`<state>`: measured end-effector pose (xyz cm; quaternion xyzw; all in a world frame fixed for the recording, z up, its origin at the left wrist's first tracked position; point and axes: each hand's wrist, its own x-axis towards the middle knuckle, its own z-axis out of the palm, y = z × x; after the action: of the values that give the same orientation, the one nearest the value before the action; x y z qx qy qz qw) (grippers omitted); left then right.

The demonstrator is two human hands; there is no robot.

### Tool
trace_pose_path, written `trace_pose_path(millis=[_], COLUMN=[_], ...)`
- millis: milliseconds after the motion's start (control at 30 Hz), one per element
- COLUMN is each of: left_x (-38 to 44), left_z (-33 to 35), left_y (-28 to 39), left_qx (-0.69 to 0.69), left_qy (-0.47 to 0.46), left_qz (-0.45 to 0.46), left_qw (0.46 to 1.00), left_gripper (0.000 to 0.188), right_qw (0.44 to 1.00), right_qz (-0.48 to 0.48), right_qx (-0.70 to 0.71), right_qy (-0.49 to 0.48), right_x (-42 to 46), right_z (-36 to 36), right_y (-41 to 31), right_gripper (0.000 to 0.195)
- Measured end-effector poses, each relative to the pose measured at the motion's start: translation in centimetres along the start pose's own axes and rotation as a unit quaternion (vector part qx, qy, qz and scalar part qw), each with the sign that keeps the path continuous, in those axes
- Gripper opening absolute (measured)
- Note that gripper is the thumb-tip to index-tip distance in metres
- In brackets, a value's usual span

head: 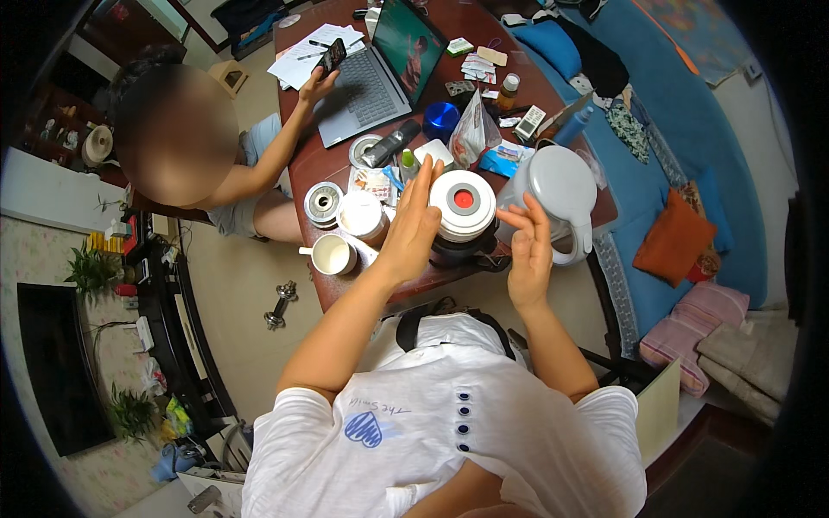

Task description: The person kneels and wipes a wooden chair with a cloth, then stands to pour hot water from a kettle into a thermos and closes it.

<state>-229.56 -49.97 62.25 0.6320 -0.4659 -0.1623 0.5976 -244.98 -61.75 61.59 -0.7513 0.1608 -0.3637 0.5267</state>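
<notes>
A vacuum flask [462, 223] with a white lid and a round red button stands upright at the table's near edge, between my two hands. My left hand [414, 223] is held flat along the flask's left side with its fingers stretched out; whether it touches the lid cannot be told. On the flask's other side, my right hand [531, 252] has loosely bent fingers and holds nothing. Behind that hand stands a plastic pitcher [562, 175] with a grey-white lid and a handle. Left of my left wrist are a white mug [333, 254] and a white-lidded jar [361, 213].
Across the dark red table [304, 162] are an open laptop [369, 90], papers [311, 55], a blue round container [441, 121] and a plastic bag [474, 133]. A seated person [259, 162] holds a phone [332, 57] at the left. A dumbbell [280, 304] lies on the floor.
</notes>
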Motion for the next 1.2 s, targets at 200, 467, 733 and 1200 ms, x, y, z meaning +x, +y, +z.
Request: trace_pose_path(millis=[200,467,733,1200], left_x=[-2.7,-2.4,-2.6,-1.9], left_z=[0.2,0.9,1.6,0.7], left_y=[1.8,1.8,1.4,2.0], left_qx=[0.005,0.089,-0.044,0.008], left_qy=[0.137,0.063,0.143,0.119], left_qz=[-0.047,0.003,-0.052,-0.054], left_qw=[0.989,0.994,0.987,0.991], left_gripper=[0.073,0.077,0.078,0.081], right_qw=[0.998,0.998,0.998,0.999], right_qz=[-0.020,-0.036,-0.059,-0.047], right_qx=[0.000,0.016,-0.011,0.013], right_qy=[-0.067,-0.047,-0.017,-0.012], right_x=[1.9,-1.8,0.6,-1.2], right_z=[0.4,1.2,0.5,0.0], right_y=[0.2,0.0,-0.1,-0.2], right_gripper=[0.063,0.064,0.061,0.055])
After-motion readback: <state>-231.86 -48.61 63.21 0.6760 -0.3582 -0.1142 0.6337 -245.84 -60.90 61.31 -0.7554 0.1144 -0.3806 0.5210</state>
